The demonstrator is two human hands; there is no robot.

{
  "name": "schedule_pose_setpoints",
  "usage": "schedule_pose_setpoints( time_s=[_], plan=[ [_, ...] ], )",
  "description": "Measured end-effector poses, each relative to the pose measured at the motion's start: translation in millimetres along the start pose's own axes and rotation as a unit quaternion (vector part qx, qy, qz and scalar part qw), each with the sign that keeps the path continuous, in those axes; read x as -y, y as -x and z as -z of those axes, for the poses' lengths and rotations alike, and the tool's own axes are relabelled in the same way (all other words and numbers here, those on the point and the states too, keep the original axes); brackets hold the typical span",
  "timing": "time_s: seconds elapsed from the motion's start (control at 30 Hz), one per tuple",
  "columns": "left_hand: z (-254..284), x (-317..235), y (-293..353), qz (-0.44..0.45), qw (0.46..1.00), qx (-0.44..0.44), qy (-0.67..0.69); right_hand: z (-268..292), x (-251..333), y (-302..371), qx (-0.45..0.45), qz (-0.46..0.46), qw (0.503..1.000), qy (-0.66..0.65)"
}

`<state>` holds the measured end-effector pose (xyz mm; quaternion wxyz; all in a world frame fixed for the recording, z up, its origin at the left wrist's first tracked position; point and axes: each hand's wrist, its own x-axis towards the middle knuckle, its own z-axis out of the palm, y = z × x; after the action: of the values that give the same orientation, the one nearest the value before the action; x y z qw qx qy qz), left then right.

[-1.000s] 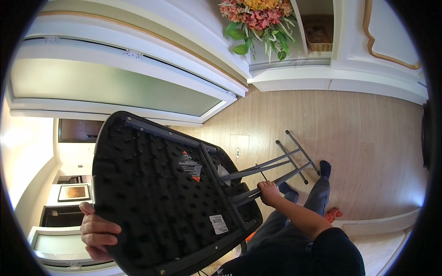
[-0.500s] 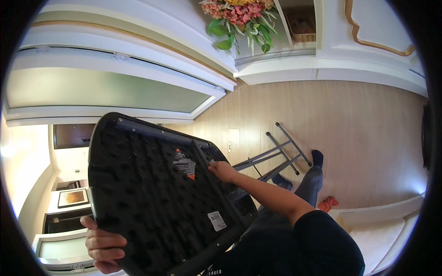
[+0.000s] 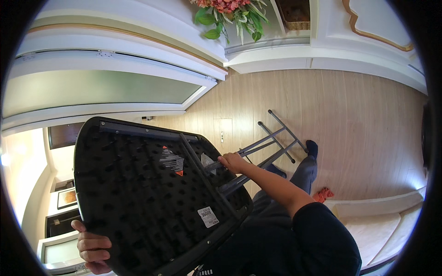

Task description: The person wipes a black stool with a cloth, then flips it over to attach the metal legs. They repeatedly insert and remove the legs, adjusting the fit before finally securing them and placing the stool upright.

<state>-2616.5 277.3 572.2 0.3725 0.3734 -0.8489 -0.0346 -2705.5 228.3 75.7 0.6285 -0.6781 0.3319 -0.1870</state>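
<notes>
A black folding table [image 3: 142,198] is tipped up in front of me, its dimpled plastic underside facing me. My left hand [image 3: 93,248] is wrapped round the rounded edge of the tabletop at the lower left, fingers on the underside. My right hand [image 3: 233,163] is closed on a grey metal leg tube [image 3: 210,167] where it meets the underside; its fingertips are partly hidden. The grey leg frame [image 3: 276,143] runs away to the right, and its capped feet are at the floor beside my foot. Two labels are stuck to the underside.
My socked foot [image 3: 312,148] stands next to the leg frame. A red cloth-like item [image 3: 323,194] lies by the cream sofa [image 3: 368,230] at right. A white frosted-glass door [image 3: 106,89] is at left; flowers [image 3: 230,18] and a white cabinet [image 3: 271,62] are at the far side.
The tabletop has shifted left and tilted, showing more of the underside and the legs. My right hand has moved from beside the crossbar to the leg tube. My left hand keeps its hold.
</notes>
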Motion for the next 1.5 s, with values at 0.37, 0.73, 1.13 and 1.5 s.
schedule_pose_setpoints(
  time_s=[0.37, 0.73, 1.13, 1.5],
  plan=[
    [8, 12, 38, -0.029, 0.995, -0.089, 0.031, -16, -4, -8, -0.17, -0.006, 0.985, -0.01],
    [39, 12, 99, 0.064, 0.966, -0.237, 0.078, 35, -6, 3, -0.187, -0.077, 0.966, -0.16],
    [104, 41, 189, 0.118, 0.864, -0.46, 0.165, 56, -2, 24, -0.228, -0.064, 0.936, -0.261],
    [118, 39, 219, 0.635, 0.736, -0.159, 0.173, 46, -15, 21, -0.269, -0.037, 0.918, -0.29]
  ],
)
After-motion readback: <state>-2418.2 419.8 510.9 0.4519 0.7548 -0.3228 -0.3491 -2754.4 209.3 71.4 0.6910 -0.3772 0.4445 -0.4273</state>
